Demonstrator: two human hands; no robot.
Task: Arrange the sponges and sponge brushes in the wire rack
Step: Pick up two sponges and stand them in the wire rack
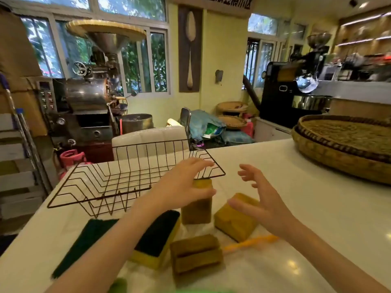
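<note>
An empty black wire rack [118, 178] stands on the white table, left of centre. My left hand [184, 182] hovers over an upright yellow-brown sponge [197, 206], thumb against its side, fingers spread near the rack's right corner. My right hand [260, 199] is open above another yellow sponge [234, 220]. A green-topped yellow sponge [157, 240] lies nearer me, beside a dark green scouring pad [84, 244] and a brown grooved sponge [196, 253]. An orange brush handle [249, 243] pokes out under my right wrist.
A big woven bamboo tray [347, 144] sits at the table's right rear. Behind the rack stands a white chair back [150, 136]. Roasting machines and bags fill the floor beyond the table's far edge.
</note>
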